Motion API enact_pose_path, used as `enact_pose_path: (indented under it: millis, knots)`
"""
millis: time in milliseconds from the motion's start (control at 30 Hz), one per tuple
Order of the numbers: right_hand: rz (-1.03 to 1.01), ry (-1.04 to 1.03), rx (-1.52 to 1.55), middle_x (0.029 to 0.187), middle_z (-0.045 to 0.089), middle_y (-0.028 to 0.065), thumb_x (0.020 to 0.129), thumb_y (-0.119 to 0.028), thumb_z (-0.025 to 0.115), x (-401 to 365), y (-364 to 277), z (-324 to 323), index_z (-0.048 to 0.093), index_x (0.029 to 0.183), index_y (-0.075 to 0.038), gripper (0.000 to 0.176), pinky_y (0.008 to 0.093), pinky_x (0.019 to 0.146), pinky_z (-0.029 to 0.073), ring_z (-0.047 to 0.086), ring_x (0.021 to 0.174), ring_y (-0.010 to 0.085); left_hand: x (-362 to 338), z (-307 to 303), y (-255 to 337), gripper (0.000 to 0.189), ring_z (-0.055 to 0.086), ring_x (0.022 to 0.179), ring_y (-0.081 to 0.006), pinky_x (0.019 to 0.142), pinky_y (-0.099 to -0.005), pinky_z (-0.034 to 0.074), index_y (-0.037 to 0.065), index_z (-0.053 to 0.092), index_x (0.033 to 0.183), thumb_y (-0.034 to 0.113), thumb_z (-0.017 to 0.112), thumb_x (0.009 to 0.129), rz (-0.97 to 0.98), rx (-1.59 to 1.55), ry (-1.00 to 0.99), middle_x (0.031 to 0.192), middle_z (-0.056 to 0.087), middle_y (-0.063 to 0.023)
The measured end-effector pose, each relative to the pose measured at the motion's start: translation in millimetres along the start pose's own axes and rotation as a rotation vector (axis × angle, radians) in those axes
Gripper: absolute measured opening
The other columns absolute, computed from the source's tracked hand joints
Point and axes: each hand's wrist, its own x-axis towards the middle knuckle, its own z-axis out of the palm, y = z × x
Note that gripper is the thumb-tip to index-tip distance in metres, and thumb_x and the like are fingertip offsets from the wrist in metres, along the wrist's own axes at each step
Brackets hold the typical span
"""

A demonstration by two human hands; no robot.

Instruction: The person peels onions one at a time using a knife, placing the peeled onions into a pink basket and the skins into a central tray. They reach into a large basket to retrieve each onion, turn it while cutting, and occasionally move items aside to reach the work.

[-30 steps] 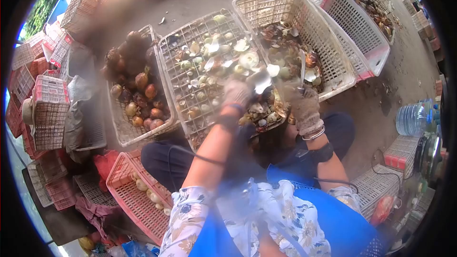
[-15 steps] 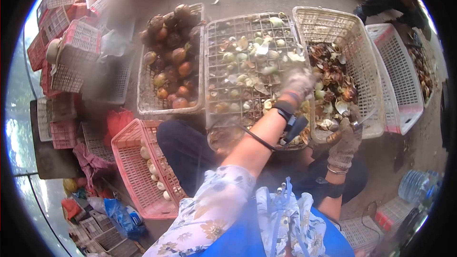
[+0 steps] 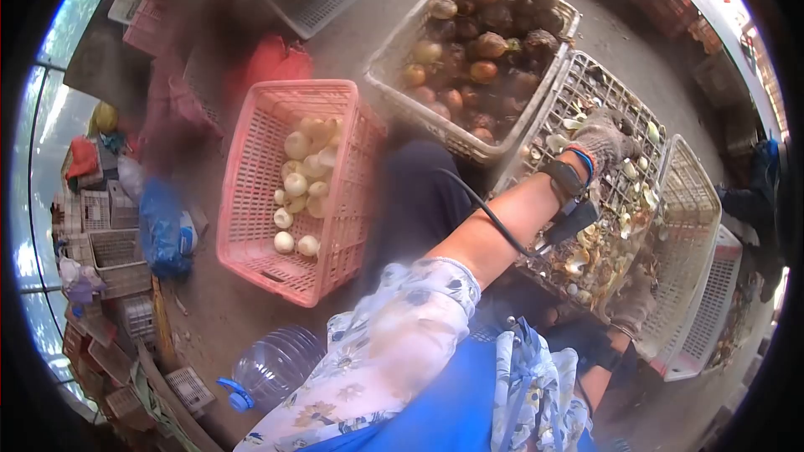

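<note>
My left hand [image 3: 605,141], in a dirty knitted glove, reaches over an upturned plastic crate [image 3: 578,75] whose grid is strewn with onion scraps and small pale onions. Its fingers are turned away and blurred, so whatever it may hold does not show. Lower down, my right hand [image 3: 634,300], also gloved, is at the near right corner of that crate, beside a white crate [image 3: 691,201]. Motion smears its fingers. To the left, a pink crate [image 3: 239,192] contains several peeled white onions [image 3: 297,182]. Brown unpeeled onions [image 3: 486,71] fill a dirty white crate [image 3: 402,42].
A clear plastic bottle [image 3: 280,360] with a blue cap lies near my left sleeve. A red bag [image 3: 280,63] rests behind the pink crate. Blue bags [image 3: 163,226] and stacked crates [image 3: 117,255] stand at far left. Another person's dark clothing [image 3: 749,201] shows at right.
My view has swung left, bringing the pink crate with its peeled onions fully into sight. The work crates now appear farther right and tilted. Both hands remain around the scrap-covered crate.
</note>
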Motion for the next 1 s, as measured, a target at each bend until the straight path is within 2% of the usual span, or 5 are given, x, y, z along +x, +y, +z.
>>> enact_pose_path:
  millis: [67,333,433,533,1000]
  knots:
    - [0.325,0.025,0.268,0.100,0.067,0.0059,0.080,-0.019,0.077,1,-25,19,0.063,0.115,-0.003,0.041,0.0286,0.055,0.045,0.059,0.068,0.0140,-24,-14,5,0.038,0.066,0.080,-0.0193,0.076,-0.0290,0.054,0.008,0.070,0.101,0.016,0.082,0.065,-0.084,-0.227,-0.138,0.086,0.070,-0.0104]
    - [0.061,-0.189,0.140,0.114,0.064,0.0047,0.083,-0.013,0.072,-15,-91,47,0.053,0.132,-0.007,0.053,0.0231,0.045,0.040,0.054,0.059,0.0108,-19,-13,3,0.060,0.067,0.099,-0.0329,0.089,-0.0368,0.053,0.007,0.060,0.125,0.020,0.071,0.068,0.313,0.301,-0.427,0.108,0.068,-0.0192]
    - [0.417,-0.504,0.493,0.107,0.065,0.0040,0.083,-0.014,0.071,-21,-151,52,0.054,0.131,-0.008,0.052,0.0211,0.047,0.040,0.052,0.055,0.0105,1,-53,8,0.053,0.068,0.099,-0.0294,0.086,-0.0432,0.053,0.012,0.065,0.122,0.029,0.072,0.073,0.400,0.190,-0.212,0.107,0.071,-0.0135]
    - [0.203,-0.275,-0.054,0.088,0.063,0.0020,0.082,-0.014,0.072,-13,-129,79,0.057,0.123,-0.007,0.045,0.0248,0.046,0.038,0.048,0.052,0.0103,29,-87,16,0.035,0.066,0.105,-0.0281,0.077,-0.0568,0.053,0.015,0.071,0.115,0.032,0.067,0.085,0.272,1.041,-0.236,0.111,0.071,-0.0079]
    - [-0.046,-0.219,-0.362,0.094,0.064,0.0076,0.082,-0.015,0.068,-38,-119,115,0.063,0.111,0.003,0.035,0.0303,0.068,0.049,0.060,0.076,0.0161,-67,-347,-103,0.039,0.065,0.075,-0.0211,0.070,-0.0336,0.054,0.004,0.067,0.110,0.031,0.070,0.082,-0.016,0.495,0.423,0.091,0.069,-0.0139]
